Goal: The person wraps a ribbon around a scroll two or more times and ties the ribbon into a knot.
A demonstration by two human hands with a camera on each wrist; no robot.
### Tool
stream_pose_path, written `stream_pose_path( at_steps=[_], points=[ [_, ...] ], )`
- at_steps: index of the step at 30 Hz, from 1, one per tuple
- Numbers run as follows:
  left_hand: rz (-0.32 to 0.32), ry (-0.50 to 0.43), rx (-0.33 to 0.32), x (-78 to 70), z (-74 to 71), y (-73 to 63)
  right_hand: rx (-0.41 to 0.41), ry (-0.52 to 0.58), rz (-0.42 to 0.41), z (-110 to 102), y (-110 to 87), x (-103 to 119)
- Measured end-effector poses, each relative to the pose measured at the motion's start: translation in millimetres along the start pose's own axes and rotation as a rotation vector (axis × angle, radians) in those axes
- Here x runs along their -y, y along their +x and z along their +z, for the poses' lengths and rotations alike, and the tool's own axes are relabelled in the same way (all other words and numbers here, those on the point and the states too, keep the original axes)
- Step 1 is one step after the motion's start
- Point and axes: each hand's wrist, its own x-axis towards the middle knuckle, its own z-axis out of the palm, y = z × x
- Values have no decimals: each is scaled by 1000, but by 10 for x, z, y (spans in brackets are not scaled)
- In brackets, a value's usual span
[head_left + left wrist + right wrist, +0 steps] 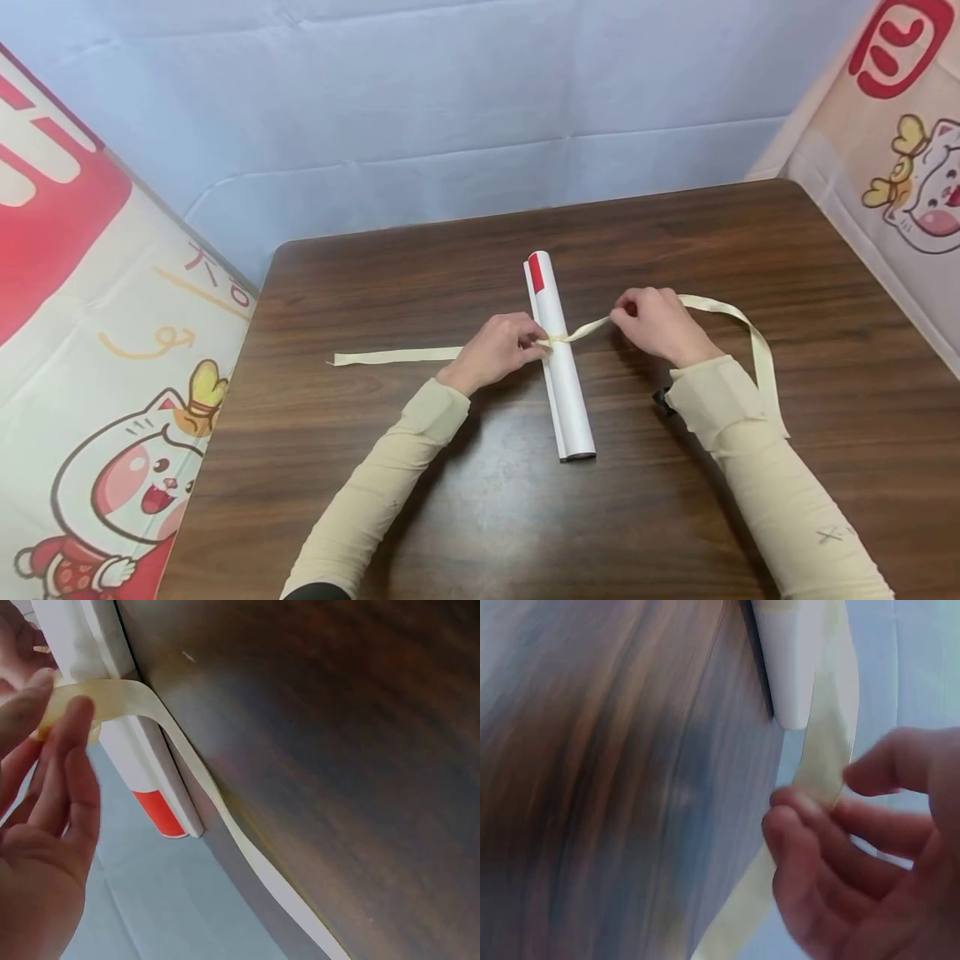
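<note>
A rolled white sheet [572, 396] with a red patch [536, 273] near its far end lies on the table, pointing away from me. Round its middle runs a cream ribbon [397, 357], crossed on top. My left hand [497, 346] is at the crossing and pinches the ribbon between thumb and fingers, as the left wrist view shows. To the right of the roll, my right hand [658, 321] holds the ribbon's other length between thumb and curled fingers, drawn up from the roll. Beyond that hand the loose end [761, 358] loops back toward my right forearm.
The brown wooden table [480, 517] carries the roll and the ribbon's left tail. A pale blue cloth [450, 108] hangs behind its far edge. Cartoon-printed sheets [135, 467] stand at both sides. Cream sleeves [795, 500] cover both forearms.
</note>
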Motion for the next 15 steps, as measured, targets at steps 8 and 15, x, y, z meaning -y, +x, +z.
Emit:
stream_pose_path(
  at_steps=[8, 15],
  points=[
    [-17, 77, -28, 16, -2, 4, -99, 19, 50, 126, 103, 137],
    [-71, -37, -5, 20, 13, 47, -190, 92, -22, 270, 198, 314]
  ],
)
